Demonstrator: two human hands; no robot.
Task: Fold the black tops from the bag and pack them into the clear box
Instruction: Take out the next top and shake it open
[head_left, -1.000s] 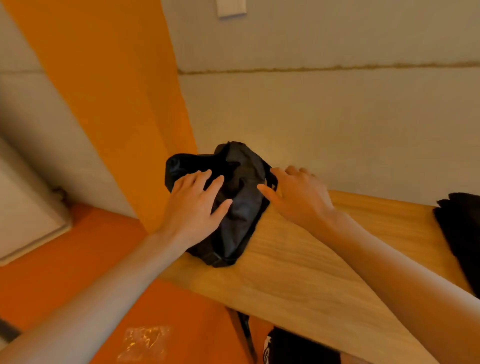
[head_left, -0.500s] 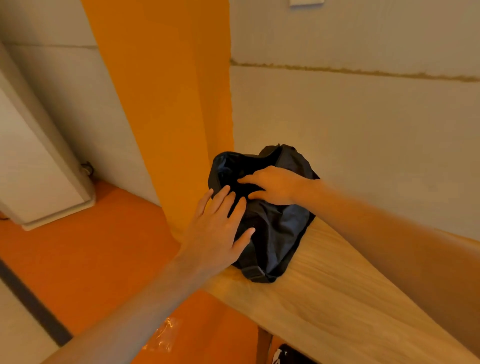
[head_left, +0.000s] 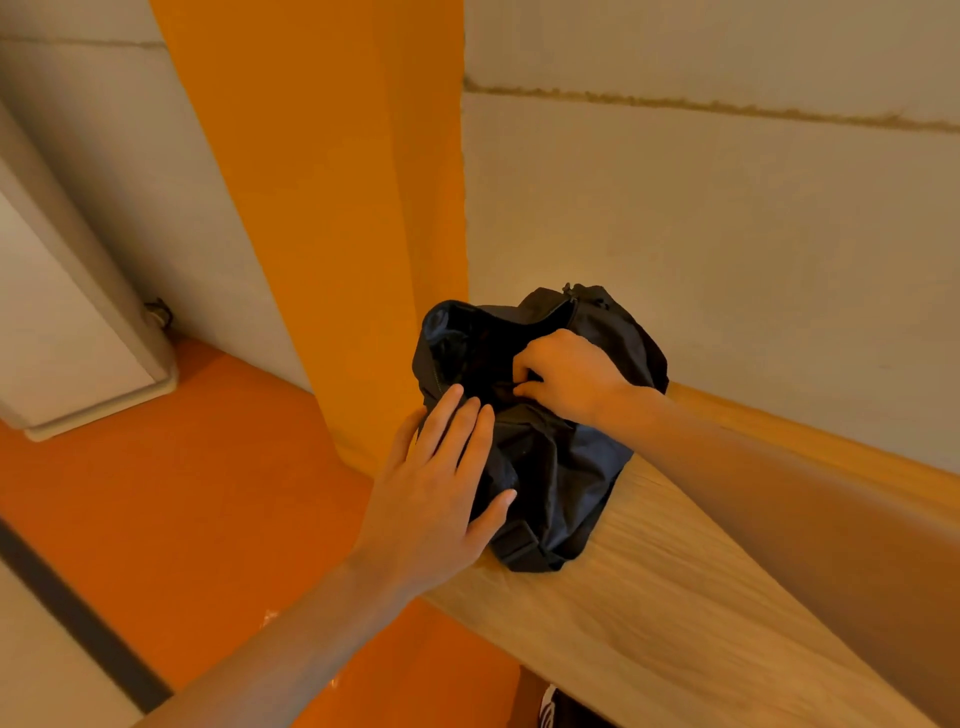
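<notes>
Reaching into the open black bag (head_left: 561, 467), the right hand (head_left: 569, 376) curls its fingers (head_left: 525, 364) to pinch dark cloth (head_left: 496, 388) inside. It is probably a top, though it blends with the lining. The left hand (head_left: 436, 499) lies flat on the bag's near side, fingers slightly spread. Holding the bag down while drawing the cloth straight up should work best. The bag sits at the tabletop's (head_left: 675, 597) left end, beside the wall (head_left: 727, 234). Free room lies rightward. No clear box is in view.

Matt black cloth bag (head_left: 550, 467) on smooth, grained wood table (head_left: 675, 613).
</notes>
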